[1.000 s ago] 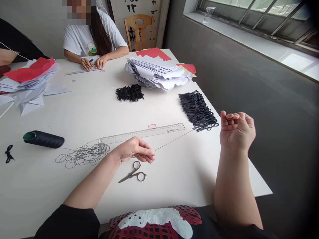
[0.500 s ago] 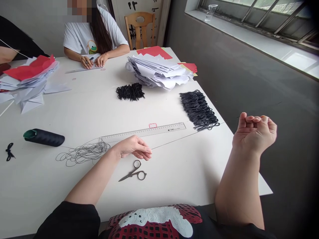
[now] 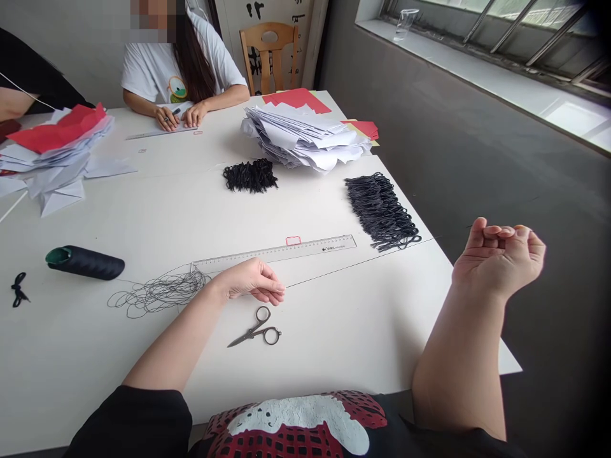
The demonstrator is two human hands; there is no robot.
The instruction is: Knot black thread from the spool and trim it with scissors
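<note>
A thin black thread [image 3: 334, 271] runs up to the right from my left hand [image 3: 255, 281], whose thumb and fingers pinch it just above the table. Out past the table's right edge, my right hand [image 3: 499, 257] is raised and closed, palm toward me, with the thread leading toward it and a short dark end by its little finger. Loose coils of thread [image 3: 157, 292] lie left of my left hand, beside a black thread spool [image 3: 90, 263] on its side. Small metal scissors [image 3: 258, 331], blades spread, rest below my left hand. Behind it lies a clear ruler [image 3: 277, 250].
Bundles of looped black cord [image 3: 382, 210] lie near the right edge, and a smaller pile [image 3: 250, 175] farther back. Stacks of white paper [image 3: 305, 137] and red paper [image 3: 57, 127] stand beyond. A person [image 3: 191, 70] sits across the white table [image 3: 143, 216]; another person's arm shows at left.
My right hand has moved a little farther right, away from the table. My left hand has shifted slightly left, and the thread between them is longer.
</note>
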